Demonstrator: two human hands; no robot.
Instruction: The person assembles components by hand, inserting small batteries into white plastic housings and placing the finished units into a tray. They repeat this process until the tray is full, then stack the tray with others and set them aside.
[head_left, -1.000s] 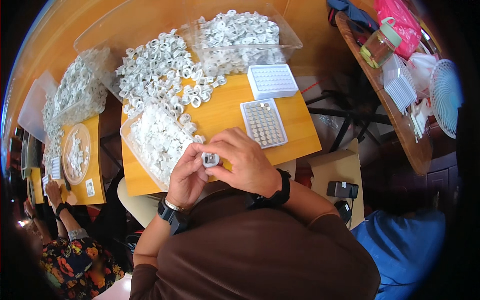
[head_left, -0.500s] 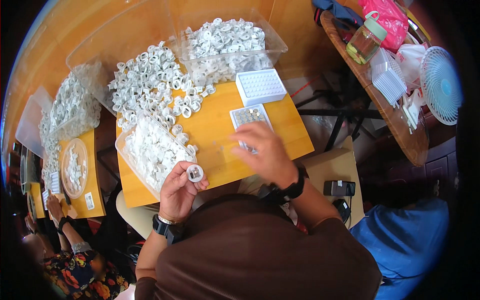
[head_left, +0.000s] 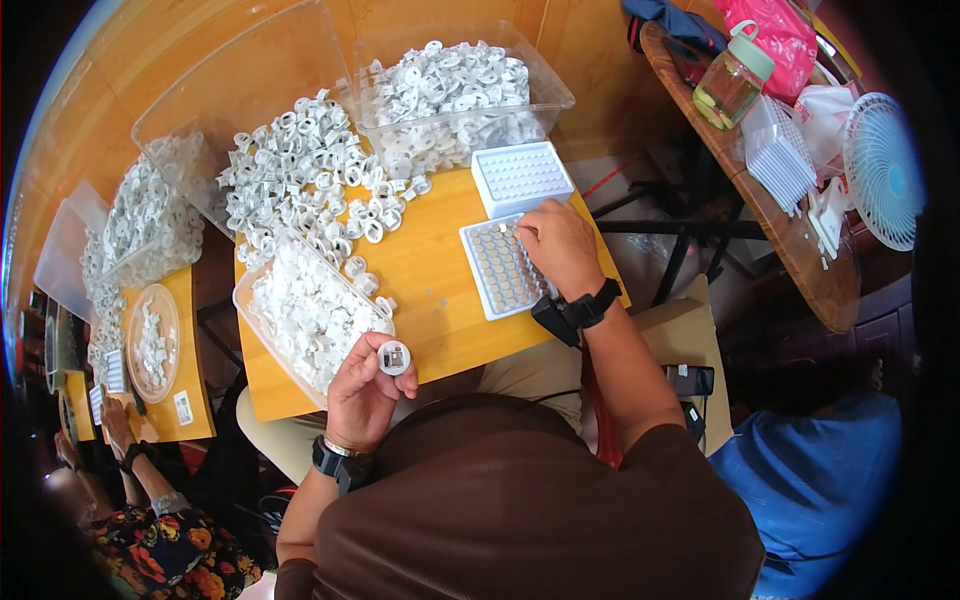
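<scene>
My left hand [head_left: 362, 398] holds a small round white plastic housing [head_left: 394, 357] between thumb and fingers, its face with a dark slot and metal contacts turned up. Over the far right corner of a white tray [head_left: 484, 290], my right hand [head_left: 560, 245] has its fingertips pinched together; what they grip, if anything, is hidden. Rows of round silver button cells [head_left: 507, 272] fill the tray. Just beyond it stands a stack of white trays [head_left: 520, 178]. Close to my left hand, a clear bin [head_left: 262, 338] is heaped with small white plastic parts [head_left: 310, 310].
Loose white ring-shaped parts [head_left: 290, 165] are piled on the yellow table [head_left: 430, 230], beside a full clear bin [head_left: 540, 118] at the back. At left, another person's hand [head_left: 118, 425] works by a round plate [head_left: 150, 375]. A side table [head_left: 800, 270] with a fan [head_left: 885, 170] stands right.
My right hand has moved away from my body, from over the tray's near part to its far right corner, uncovering most of the cells. My left hand keeps the white housing, nearly still.
</scene>
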